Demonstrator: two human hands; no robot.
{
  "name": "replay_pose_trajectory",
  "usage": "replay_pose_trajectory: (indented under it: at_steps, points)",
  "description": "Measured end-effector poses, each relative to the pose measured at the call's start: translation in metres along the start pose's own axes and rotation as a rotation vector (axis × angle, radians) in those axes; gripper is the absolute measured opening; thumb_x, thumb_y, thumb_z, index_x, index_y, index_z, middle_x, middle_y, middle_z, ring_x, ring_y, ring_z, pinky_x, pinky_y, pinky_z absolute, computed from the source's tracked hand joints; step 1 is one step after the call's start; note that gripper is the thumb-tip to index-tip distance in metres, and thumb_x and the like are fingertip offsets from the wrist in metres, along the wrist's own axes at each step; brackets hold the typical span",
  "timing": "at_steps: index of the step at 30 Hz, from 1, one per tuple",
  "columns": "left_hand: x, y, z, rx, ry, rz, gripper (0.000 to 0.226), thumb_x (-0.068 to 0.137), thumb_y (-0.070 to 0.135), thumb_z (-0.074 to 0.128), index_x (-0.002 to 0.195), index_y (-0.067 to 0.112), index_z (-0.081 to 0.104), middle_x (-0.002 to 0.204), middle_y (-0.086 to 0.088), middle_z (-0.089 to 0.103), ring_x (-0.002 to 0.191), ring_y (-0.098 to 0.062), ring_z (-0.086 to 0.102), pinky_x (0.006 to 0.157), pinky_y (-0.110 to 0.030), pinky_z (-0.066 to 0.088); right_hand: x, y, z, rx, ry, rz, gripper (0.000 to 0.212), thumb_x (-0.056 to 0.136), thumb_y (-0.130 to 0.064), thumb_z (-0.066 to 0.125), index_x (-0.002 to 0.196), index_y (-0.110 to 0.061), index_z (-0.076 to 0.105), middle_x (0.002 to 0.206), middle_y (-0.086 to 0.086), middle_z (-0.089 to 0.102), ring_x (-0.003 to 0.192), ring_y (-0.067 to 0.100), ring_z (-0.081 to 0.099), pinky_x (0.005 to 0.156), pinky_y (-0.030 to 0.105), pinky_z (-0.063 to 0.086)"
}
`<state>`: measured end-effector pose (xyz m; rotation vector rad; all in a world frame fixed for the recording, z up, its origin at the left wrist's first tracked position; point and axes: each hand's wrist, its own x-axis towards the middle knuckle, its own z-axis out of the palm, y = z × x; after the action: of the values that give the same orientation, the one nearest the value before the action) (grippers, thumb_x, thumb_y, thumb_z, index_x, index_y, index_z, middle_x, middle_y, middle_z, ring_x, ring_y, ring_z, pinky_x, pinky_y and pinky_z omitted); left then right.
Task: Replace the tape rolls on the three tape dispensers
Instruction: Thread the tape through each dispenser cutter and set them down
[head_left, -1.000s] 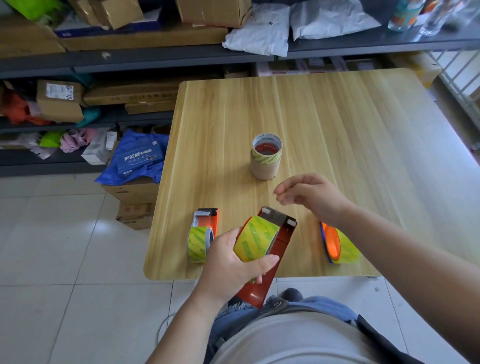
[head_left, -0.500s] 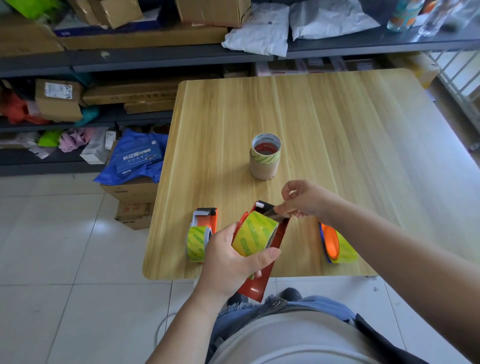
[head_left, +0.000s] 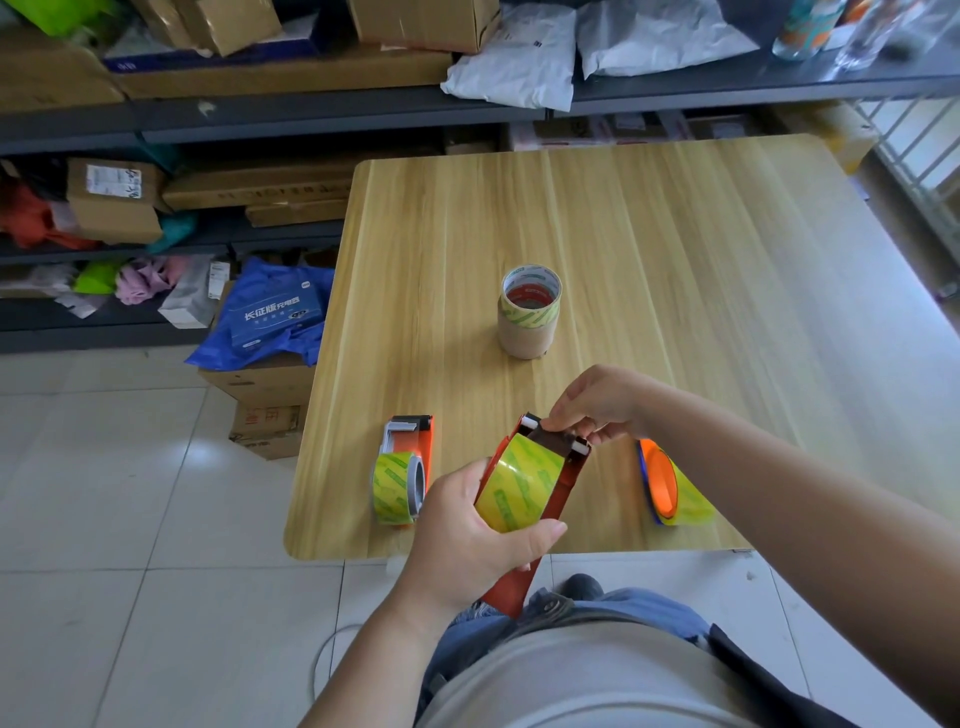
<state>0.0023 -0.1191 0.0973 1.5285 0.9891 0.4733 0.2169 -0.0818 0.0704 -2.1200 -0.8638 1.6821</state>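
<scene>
The left hand (head_left: 470, 525) wraps around the yellow-green tape roll (head_left: 519, 486) seated in the red tape dispenser (head_left: 540, 519), thumb across the roll's near face, holding the tool above the near edge of the desk (head_left: 675, 234) with its handle pointing down toward the person's lap. The right hand (head_left: 605, 402) pinches with curled fingers at the dispenser's front end, by the dark flap and the white roller ends, apparently threading the tape's free end. The likeliest trouble is the tape folding back and sticking to itself or to the roll if the pinch slips; the fingertips also sit close to where a cutting blade would be, so a hurried pull could nick them. Since the dispenser hangs off the desk edge, a loosened left grip would drop it to the floor. Whether the right hand holds tape or only the flap cannot be told, as the clear film does not show and the fingertips hide the slot. A second dispenser (head_left: 402, 467) lies on the desk to the left with a roll fitted, and a third dispenser (head_left: 667, 486) to the right is partly covered by the right forearm, so its loading is unclear. A stack of tape rolls (head_left: 530, 312) stands mid-desk, its lower part looking like bare cardboard.
</scene>
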Motion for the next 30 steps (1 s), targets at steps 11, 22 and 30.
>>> replay_pose_trajectory:
  at_steps: [11,22,30]
  points:
    - [0.000,0.002,0.001,-0.005,-0.049,-0.006,0.043,0.053,0.041,0.074,0.079,0.009,0.062,0.063,-0.011,0.064,0.053,-0.023,0.059,0.058,-0.045,0.054,0.012,0.006,0.002,0.087,-0.018,-0.031,0.016,0.079,-0.013,0.072,0.067,-0.011,0.062,0.063,0.003,0.059,0.060,0.015,0.050,0.057,0.022,0.044]
    - [0.001,0.000,-0.014,-0.114,-0.128,-0.105,0.033,0.050,0.025,0.084,0.075,0.015,0.066,0.059,-0.002,0.068,0.051,-0.014,0.063,0.056,-0.031,0.055,0.024,0.006,-0.019,0.224,0.047,-0.061,0.013,0.078,-0.013,0.074,0.071,-0.007,0.064,0.057,0.002,0.067,0.056,0.011,0.062,0.059,0.023,0.050]
    - [-0.009,-0.003,-0.052,-0.237,-0.117,-0.065,0.024,0.045,0.021,0.080,0.061,0.014,0.063,0.047,-0.008,0.058,0.041,-0.020,0.055,0.047,-0.029,0.049,0.028,0.019,-0.076,0.524,0.126,0.054,0.016,0.085,-0.011,0.064,0.071,-0.009,0.057,0.042,-0.002,0.059,0.033,0.004,0.053,0.039,0.012,0.045]
